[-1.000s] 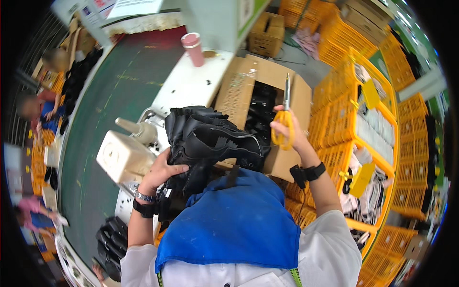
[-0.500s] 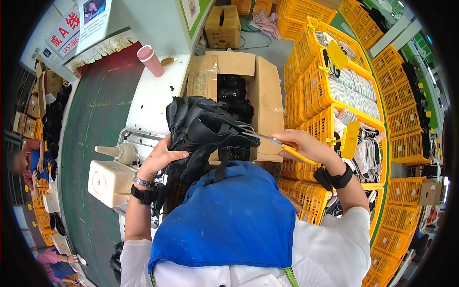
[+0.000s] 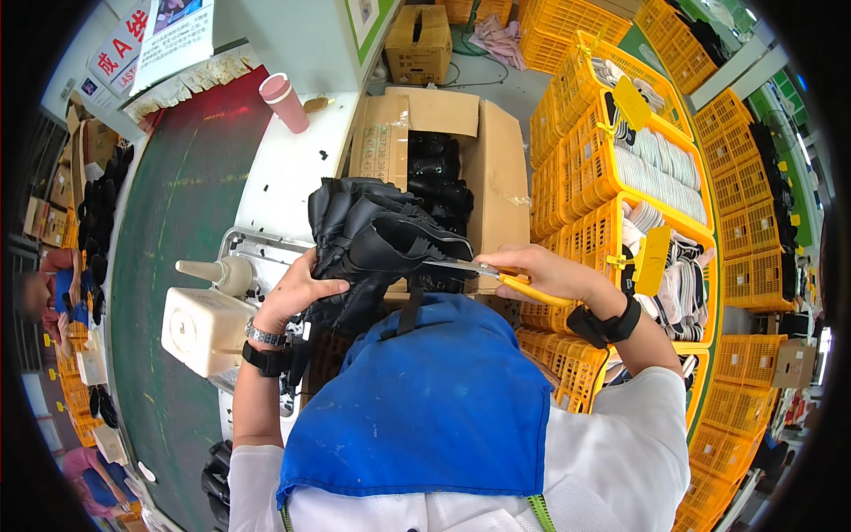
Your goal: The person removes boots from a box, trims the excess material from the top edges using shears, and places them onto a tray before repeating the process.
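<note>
A bunch of black shoe uppers [image 3: 377, 235] is gripped in my left hand [image 3: 300, 291], the thumb pressed along their near side. The uppers hang over the table edge, in front of an open carton. My right hand [image 3: 548, 269] is closed round scissors with yellow handles [image 3: 539, 293]. Their metal blades point left and reach the lower right edge of the front upper. Whether the blades are closed there is too small to tell.
An open carton [image 3: 498, 177] holds more black uppers. Yellow crates [image 3: 576, 168] of shoe parts are stacked to the right. On the left are a metal tray [image 3: 257, 238], a cream container [image 3: 202, 335], a squeeze bottle [image 3: 232, 277], a pink cup [image 3: 285, 105] and a green conveyor [image 3: 191, 204].
My right hand and the scissors have moved left and slightly down, to the lower edge of the front upper. That upper's opening has tilted a little; my left hand keeps its grip.
</note>
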